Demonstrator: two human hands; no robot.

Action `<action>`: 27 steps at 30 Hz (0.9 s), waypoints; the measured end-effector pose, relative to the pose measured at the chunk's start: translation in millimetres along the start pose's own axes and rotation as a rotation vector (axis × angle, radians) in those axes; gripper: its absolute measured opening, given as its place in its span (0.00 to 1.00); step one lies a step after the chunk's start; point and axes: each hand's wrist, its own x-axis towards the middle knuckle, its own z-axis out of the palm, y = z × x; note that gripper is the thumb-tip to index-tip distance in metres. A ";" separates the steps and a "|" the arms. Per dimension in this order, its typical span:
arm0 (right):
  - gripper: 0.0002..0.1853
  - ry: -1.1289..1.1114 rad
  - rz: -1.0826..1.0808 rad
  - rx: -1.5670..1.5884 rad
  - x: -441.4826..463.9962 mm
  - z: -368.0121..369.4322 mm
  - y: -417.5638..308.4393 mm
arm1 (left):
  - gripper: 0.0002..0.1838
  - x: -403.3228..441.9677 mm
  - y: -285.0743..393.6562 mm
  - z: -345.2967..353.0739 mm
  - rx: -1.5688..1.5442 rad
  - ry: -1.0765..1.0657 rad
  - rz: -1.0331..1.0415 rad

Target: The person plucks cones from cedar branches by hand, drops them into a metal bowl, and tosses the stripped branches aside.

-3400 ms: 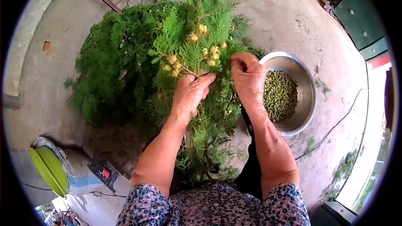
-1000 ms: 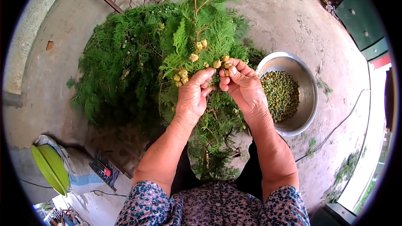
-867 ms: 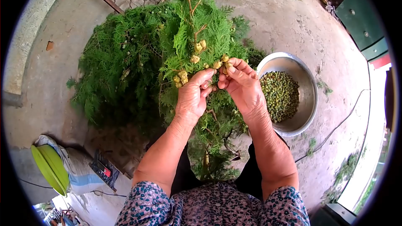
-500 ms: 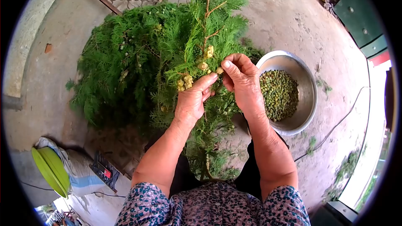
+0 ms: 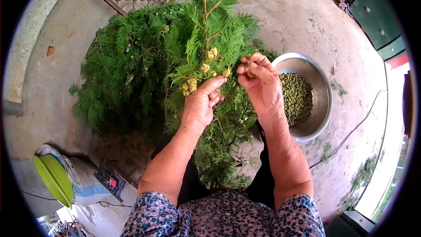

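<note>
One branch (image 5: 219,39) sits pinched in my left hand (image 5: 199,103) | my right hand (image 5: 266,88) curls around a yellowish cone (image 5: 251,73) | slack grip could drop it short of the basin (image 5: 322,101)

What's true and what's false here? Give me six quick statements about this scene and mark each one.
1. The left hand holds a leafy branch. True.
2. No cones show on this branch. False: yellowish cones show near the left hand.
3. The right hand holds a yellowish piece. True.
4. The bowl is empty. False: small greenish pieces lie in the metal bowl.
5. A lime-green basin is at the picture's lower left. True.
6. The sleeves are plain white. False: the sleeves are patterned.
</note>
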 end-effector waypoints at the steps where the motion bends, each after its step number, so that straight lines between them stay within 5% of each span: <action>1: 0.03 0.032 0.024 0.009 -3.0 4.2 -1.1 | 0.07 0.5 0.1 -0.6 -0.007 -0.009 -0.016; 6: 0.06 -0.143 -0.143 -0.619 -7.7 4.4 8.2 | 0.06 1.7 -3.8 -0.1 0.043 -0.043 0.046; 9: 0.06 -0.121 -0.197 -0.743 -7.3 7.8 13.4 | 0.06 -3.7 -3.2 5.7 0.079 0.002 0.100; 11: 0.05 -0.175 -0.412 -1.048 -2.9 3.7 17.5 | 0.06 -5.7 -0.4 8.1 0.092 0.015 0.072; 12: 0.05 -0.176 -0.412 -1.048 -4.1 5.7 15.7 | 0.06 -6.0 0.5 8.4 0.104 0.027 0.046; 14: 0.06 -0.078 0.033 -0.580 -7.8 10.7 9.4 | 0.07 -2.6 -0.3 2.8 0.080 0.002 0.035; 16: 0.06 -0.072 0.115 -0.127 0.8 -0.8 6.9 | 0.08 0.3 -1.1 -0.5 0.052 -0.024 0.024; 20: 0.04 0.012 0.105 -0.019 -4.0 7.5 -5.7 | 0.08 3.2 -3.4 -2.2 0.049 -0.044 0.024; 24: 0.03 -0.212 0.046 -0.203 -7.1 7.2 -9.0 | 0.10 2.7 -0.6 2.4 0.027 -0.041 0.063; 26: 0.04 -0.190 -0.163 -0.906 -13.8 17.8 -4.6 | 0.09 2.1 -0.1 2.9 0.096 -0.146 0.139; 27: 0.09 -0.250 -0.441 -1.222 -9.5 16.6 0.1 | 0.09 3.1 -4.9 1.4 0.084 -0.137 0.198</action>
